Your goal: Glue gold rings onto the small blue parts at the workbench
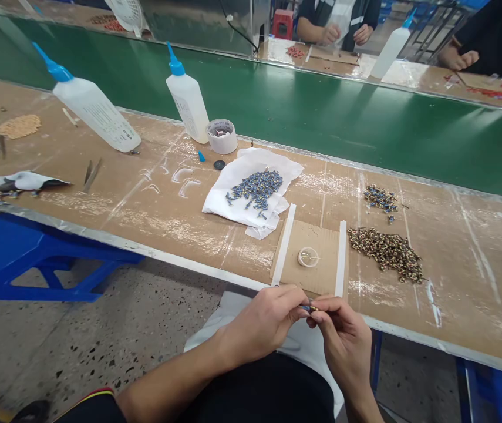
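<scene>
A: How do your hands stand?
B: Your left hand [268,317] and right hand [345,335] are both pinched closed on one small part [307,308], held between them at the near edge of the worktop [466,282].
A: Which way does it point?
B: Its long axis runs roughly left to right across you, brass-coloured end toward your right hand.
A: Its look?
B: Slim, blue and brass-coloured, partly covered by your grip. Beyond it sit a round cup [308,257], then a blue pile [259,187] on white paper [219,202].
</scene>
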Available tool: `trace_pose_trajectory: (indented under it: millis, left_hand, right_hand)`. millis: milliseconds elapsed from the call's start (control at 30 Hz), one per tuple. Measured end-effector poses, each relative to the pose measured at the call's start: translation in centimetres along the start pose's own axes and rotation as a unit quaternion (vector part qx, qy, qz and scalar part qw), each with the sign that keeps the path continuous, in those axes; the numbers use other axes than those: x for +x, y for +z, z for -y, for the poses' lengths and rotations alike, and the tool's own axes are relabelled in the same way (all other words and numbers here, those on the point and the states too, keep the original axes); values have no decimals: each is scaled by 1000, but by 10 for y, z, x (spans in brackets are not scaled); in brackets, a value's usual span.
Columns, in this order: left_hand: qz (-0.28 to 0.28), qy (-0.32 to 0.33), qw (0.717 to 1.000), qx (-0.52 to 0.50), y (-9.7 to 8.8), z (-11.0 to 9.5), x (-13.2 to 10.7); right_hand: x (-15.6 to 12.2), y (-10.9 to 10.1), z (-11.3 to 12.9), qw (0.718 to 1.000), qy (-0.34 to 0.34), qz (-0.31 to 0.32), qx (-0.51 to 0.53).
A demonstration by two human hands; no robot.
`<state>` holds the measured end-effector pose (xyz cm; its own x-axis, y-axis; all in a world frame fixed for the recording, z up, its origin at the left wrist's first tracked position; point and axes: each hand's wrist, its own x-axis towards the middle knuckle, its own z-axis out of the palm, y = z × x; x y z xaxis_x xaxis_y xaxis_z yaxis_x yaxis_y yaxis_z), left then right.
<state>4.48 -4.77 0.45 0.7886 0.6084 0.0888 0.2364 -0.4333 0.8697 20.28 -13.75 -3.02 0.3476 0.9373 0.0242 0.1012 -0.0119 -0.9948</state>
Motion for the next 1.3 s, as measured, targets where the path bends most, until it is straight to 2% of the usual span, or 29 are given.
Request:
trace_pose_trajectory:
  millis: [100,300,433,667,1300]
  left_hand:
    - [-9,23,999,43,2,3,0]
    - [36,43,994,96,-5,9,0]
    - [35,57,988,142,-8,11,0]
    - [33,119,974,192,0,20,-5]
    - [135,32,952,271,11,18,-15]
  right_hand:
    - [0,1,5,999,22,27,20]
    - [2,-3,7,998,21,63,17]
    - [-2,-3,3,996,26,82,8]
    - [-8,-3,1,988,46,147,-8]
    - [-4,-7,-4,965,57,242,-88]
